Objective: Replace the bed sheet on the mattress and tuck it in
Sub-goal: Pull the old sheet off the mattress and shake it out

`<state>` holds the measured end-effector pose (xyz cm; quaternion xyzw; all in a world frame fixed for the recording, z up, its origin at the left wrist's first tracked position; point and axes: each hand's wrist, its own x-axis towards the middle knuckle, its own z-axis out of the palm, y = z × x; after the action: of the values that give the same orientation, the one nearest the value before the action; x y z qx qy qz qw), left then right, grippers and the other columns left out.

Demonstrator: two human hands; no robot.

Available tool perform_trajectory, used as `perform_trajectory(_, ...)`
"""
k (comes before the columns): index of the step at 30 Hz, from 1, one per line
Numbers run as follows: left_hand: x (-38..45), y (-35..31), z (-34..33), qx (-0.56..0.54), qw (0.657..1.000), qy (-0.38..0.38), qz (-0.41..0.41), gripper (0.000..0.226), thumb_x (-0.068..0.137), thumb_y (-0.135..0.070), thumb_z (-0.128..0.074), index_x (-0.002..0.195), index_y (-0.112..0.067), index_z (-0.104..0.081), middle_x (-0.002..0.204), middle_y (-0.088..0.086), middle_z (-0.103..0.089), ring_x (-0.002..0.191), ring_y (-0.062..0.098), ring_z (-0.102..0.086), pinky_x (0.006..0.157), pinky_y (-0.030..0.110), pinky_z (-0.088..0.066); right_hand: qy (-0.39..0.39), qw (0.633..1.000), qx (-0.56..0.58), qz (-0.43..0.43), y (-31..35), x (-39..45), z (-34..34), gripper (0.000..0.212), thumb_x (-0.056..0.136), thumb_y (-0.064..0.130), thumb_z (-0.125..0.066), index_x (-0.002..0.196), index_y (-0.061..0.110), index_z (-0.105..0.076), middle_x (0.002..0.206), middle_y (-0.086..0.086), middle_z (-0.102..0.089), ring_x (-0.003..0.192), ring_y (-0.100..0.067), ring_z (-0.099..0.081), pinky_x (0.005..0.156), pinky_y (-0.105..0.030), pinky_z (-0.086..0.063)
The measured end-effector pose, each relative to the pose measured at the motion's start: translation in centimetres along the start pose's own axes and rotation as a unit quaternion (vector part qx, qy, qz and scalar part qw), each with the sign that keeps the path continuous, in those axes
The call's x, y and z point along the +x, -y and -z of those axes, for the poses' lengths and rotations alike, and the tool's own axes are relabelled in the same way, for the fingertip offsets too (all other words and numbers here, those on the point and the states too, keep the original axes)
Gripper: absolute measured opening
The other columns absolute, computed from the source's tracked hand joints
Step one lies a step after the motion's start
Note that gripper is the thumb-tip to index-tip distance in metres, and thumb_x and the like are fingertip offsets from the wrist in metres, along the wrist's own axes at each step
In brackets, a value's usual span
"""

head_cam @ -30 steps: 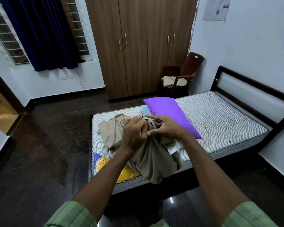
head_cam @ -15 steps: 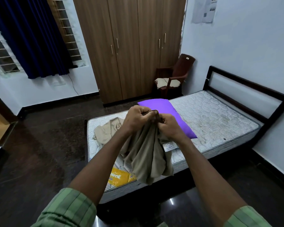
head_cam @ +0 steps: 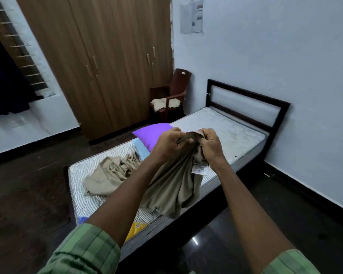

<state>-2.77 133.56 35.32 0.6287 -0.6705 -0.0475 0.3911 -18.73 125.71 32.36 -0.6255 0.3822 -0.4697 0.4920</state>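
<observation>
Two hands, left (head_cam: 169,144) and right (head_cam: 211,148), grip one bunched khaki fabric bed sheet (head_cam: 172,184). Beneath them lies one bare grey quilted mattress (head_cam: 226,127). Just beyond the left hand sits one purple pillow (head_cam: 151,133). Farther off stand one dark brown plastic chair (head_cam: 172,91) and one tall brown wooden wardrobe (head_cam: 107,56).

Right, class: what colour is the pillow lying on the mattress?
Purple. The pillow shows best in the head view, behind the left hand.
</observation>
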Motion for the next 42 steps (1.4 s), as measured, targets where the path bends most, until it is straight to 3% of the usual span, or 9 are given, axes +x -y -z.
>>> perform_trajectory(3,3.5,-3.7,-2.9,-0.019,0.998,0.060,-0.017,0.026,0.087,-0.044,-0.075,0.086,-0.017,-0.077,0.083,-0.003,-0.067,0.077,0.016,-0.063,0.067,0.028,-0.046,-0.084,0.995,-0.049,0.022,1.1,0.7,5.0,0.011,0.093,0.015,-0.057,0.086,0.008,-0.061,0.091,-0.014,-0.065,0.077,-0.011,-0.054,0.071,-0.036,-0.048)
perform_trajectory(7,8.5,-9.7,-7.6,0.007,0.987,0.155,-0.046,0.030,0.087,-0.034,-0.074,0.065,-0.017,-0.062,0.058,-0.003,-0.055,0.062,0.023,-0.056,0.057,0.032,-0.037,-0.194,0.975,-0.101,0.045,2.9,2.0,12.8,0.012,0.090,0.013,-0.053,0.080,0.010,-0.058,0.074,-0.005,-0.063,0.069,-0.008,-0.049,0.066,-0.035,-0.045)
perform_trajectory(10,11.1,-14.3,-11.0,0.006,0.977,0.196,-0.080,0.045,0.092,-0.028,-0.070,0.054,-0.023,-0.046,0.050,-0.007,-0.045,0.051,0.012,-0.044,0.054,0.031,-0.031,-0.259,0.955,-0.137,0.045,3.9,2.5,18.7,0.015,0.087,0.002,-0.050,0.080,0.012,-0.057,0.074,0.000,-0.063,0.067,-0.008,-0.050,0.063,-0.034,-0.045)
perform_trajectory(12,12.2,-17.0,-13.1,-0.006,0.970,0.219,-0.105,0.044,0.094,-0.029,-0.067,0.055,-0.026,-0.047,0.053,-0.009,-0.050,0.055,0.013,-0.052,0.055,0.030,-0.035,-0.295,0.941,-0.161,0.043,4.8,2.4,22.1,0.022,0.089,0.002,-0.050,0.076,0.018,-0.057,0.072,0.006,-0.062,0.066,-0.005,-0.050,0.063,-0.030,-0.043)
perform_trajectory(18,13.2,-25.5,-18.0,-0.061,0.951,0.252,-0.168,0.028,0.105,-0.033,-0.050,0.079,-0.026,-0.058,0.088,0.005,-0.072,0.086,0.027,-0.066,0.072,0.033,-0.046,-0.382,0.896,-0.219,0.057,7.8,1.1,31.3,0.019,0.090,0.003,-0.050,0.089,0.013,-0.065,0.086,0.002,-0.069,0.084,-0.021,-0.064,0.071,-0.034,-0.049)
perform_trajectory(24,15.0,-33.6,-21.7,-0.132,0.945,0.254,-0.159,0.036,0.107,-0.029,-0.047,0.075,-0.016,-0.057,0.086,0.013,-0.072,0.088,0.034,-0.067,0.069,0.033,-0.040,-0.441,0.848,-0.276,0.101,13.0,-0.5,38.0,0.021,0.093,0.004,-0.050,0.089,0.016,-0.067,0.085,0.006,-0.070,0.081,-0.018,-0.061,0.068,-0.030,-0.042)
perform_trajectory(27,15.8,-37.8,-22.0,-0.160,0.945,0.236,-0.161,0.040,0.107,-0.033,-0.047,0.070,-0.019,-0.057,0.072,0.000,-0.062,0.078,0.027,-0.062,0.063,0.033,-0.038,-0.466,0.815,-0.325,0.117,16.1,-1.3,41.2,0.016,0.093,0.006,-0.050,0.087,0.013,-0.064,0.081,0.004,-0.067,0.077,-0.020,-0.058,0.065,-0.029,-0.036)
perform_trajectory(34,17.6,-40.4,-20.6,-0.261,0.947,0.111,-0.151,0.030,0.087,-0.026,-0.046,0.058,-0.019,-0.049,0.056,-0.004,-0.052,0.058,0.019,-0.048,0.054,0.034,-0.033,-0.424,0.803,-0.407,0.097,19.6,-1.7,45.1,0.013,0.093,0.014,-0.056,0.088,0.019,-0.066,0.085,0.001,-0.071,0.083,-0.022,-0.062,0.067,-0.028,-0.036)
perform_trajectory(42,20.4,-34.9,-17.4,-0.304,0.950,0.048,-0.047,0.047,0.100,-0.024,-0.046,0.054,-0.018,-0.039,0.052,-0.004,-0.040,0.055,0.019,-0.037,0.059,0.034,-0.029,-0.295,0.863,-0.391,0.122,20.9,2.3,39.5,0.014,0.094,0.019,-0.060,0.083,0.021,-0.069,0.077,0.005,-0.069,0.082,-0.019,-0.065,0.079,-0.046,-0.055)
